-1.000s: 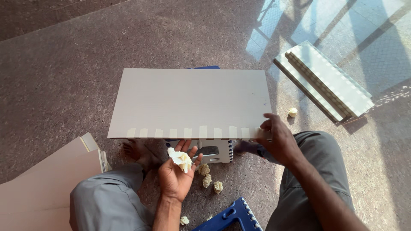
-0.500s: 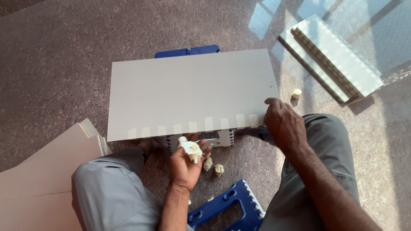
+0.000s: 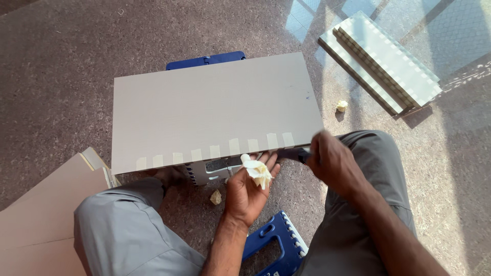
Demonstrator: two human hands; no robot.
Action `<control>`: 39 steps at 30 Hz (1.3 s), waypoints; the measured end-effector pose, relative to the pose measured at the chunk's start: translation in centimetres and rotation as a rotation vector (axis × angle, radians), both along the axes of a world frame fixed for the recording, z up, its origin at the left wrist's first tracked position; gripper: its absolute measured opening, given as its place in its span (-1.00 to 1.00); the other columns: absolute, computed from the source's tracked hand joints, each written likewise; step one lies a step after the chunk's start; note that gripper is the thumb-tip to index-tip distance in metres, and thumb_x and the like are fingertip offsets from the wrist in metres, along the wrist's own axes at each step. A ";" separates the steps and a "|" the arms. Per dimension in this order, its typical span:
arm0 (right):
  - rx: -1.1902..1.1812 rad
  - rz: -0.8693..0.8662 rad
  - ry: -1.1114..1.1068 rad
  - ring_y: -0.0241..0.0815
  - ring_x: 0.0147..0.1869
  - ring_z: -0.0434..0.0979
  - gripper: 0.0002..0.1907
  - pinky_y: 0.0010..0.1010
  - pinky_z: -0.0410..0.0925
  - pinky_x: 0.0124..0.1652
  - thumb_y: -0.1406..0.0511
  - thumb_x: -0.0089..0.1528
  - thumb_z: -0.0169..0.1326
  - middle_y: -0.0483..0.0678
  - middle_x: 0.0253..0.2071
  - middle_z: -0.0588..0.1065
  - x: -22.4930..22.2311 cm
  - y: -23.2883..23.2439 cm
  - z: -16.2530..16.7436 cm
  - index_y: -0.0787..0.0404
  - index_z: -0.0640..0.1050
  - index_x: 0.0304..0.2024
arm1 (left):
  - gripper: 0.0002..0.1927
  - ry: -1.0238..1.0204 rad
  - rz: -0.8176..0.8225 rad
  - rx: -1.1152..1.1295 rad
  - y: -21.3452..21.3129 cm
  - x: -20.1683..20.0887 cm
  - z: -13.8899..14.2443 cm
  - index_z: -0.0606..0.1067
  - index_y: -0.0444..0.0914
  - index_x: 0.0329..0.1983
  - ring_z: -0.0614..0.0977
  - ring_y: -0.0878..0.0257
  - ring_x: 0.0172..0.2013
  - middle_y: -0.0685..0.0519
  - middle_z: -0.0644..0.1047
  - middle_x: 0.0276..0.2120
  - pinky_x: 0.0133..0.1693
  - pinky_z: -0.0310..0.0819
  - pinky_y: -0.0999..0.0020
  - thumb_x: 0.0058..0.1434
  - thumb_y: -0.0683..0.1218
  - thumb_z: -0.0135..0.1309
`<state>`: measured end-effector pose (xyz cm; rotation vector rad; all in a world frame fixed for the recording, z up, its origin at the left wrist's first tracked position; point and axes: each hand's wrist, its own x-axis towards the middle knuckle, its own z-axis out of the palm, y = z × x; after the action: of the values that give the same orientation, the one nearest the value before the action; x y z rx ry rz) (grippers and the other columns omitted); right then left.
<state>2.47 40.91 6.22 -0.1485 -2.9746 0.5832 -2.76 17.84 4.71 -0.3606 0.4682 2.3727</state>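
A grey rectangular board (image 3: 215, 107) lies flat on a blue and white folding stool (image 3: 207, 172), with several strips of pale tape along its near edge. My left hand (image 3: 248, 189) is palm up under that edge and holds a wad of crumpled pale tape (image 3: 257, 171). At the board's near right corner my right hand (image 3: 332, 163) grips a small dark tool (image 3: 292, 153) whose tip meets the edge. It is too blurred to name.
A stack of similar panels (image 3: 383, 64) lies at the far right, with a crumpled tape ball (image 3: 341, 106) beside it. Brown boards (image 3: 46, 214) lie at the left. A second blue stool (image 3: 276, 245) sits between my knees; another tape ball (image 3: 216, 197) lies on the floor.
My view has shifted so the board sits lower and closer. My right hand has slid down to the board's near right corner. My left hand still holds the tape wad.
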 end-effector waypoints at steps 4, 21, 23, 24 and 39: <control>0.118 0.077 -0.221 -0.17 -0.25 0.51 -0.91 -0.45 0.51 -0.24 0.47 0.25 0.01 0.03 -0.26 0.48 1.8 -1.2 -1.8 0.28 0.44 -0.19 | -0.02 0.059 -0.008 -0.004 0.1 0.5 -0.5 -0.26 -0.43 0.52 0.06 -0.18 0.50 -0.36 -0.01 0.52 0.42 0.04 -0.03 0.20 -0.12 0.03; -0.238 0.255 0.180 -0.05 0.00 0.67 -0.74 -0.27 0.58 -0.01 0.43 0.17 0.23 0.04 -0.09 0.61 -0.2 -8.2 -0.1 0.23 0.55 -0.08 | -0.81 -0.191 -0.063 -0.464 0.1 -0.9 -7.2 0.53 -0.30 -0.11 0.65 0.19 -0.32 -0.06 0.60 -0.28 -0.29 0.71 0.31 0.35 -0.17 -0.09; -0.088 0.160 0.325 0.02 0.03 0.62 -0.58 -0.22 0.55 -0.02 0.37 0.11 0.31 0.10 -0.06 0.58 -1.2 -7.5 0.7 0.31 0.50 -0.01 | -0.81 -0.074 -0.093 -0.545 -0.3 -1.1 -5.6 0.50 -0.35 -0.05 0.64 0.17 -0.32 -0.13 0.58 -0.22 -0.33 0.72 0.29 0.36 -0.19 -0.06; -0.074 0.106 0.306 0.07 0.03 0.60 -0.44 -0.17 0.53 -0.03 0.33 0.07 0.36 0.15 -0.06 0.56 -2.1 -7.0 1.0 0.39 0.44 0.05 | -0.80 -0.016 -0.103 -0.586 -0.6 -1.2 -4.8 0.49 -0.38 -0.03 0.63 0.16 -0.32 -0.16 0.56 -0.19 -0.36 0.73 0.28 0.36 -0.20 -0.05; -0.146 -0.082 -0.147 -0.08 -0.10 0.70 -0.39 -0.37 0.61 -0.12 0.34 0.12 0.34 0.10 -0.19 0.61 -6.6 -5.0 2.0 0.36 0.38 0.15 | -0.30 0.171 -0.129 -0.358 -1.7 -0.9 -1.2 0.31 -0.34 0.40 0.66 0.18 -0.02 -0.18 0.54 0.10 -0.09 0.75 0.23 0.12 -0.36 -0.03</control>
<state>-4.12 35.89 8.25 -0.3380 -3.0463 0.8123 -3.63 16.09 3.49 -0.2776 0.9723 2.2003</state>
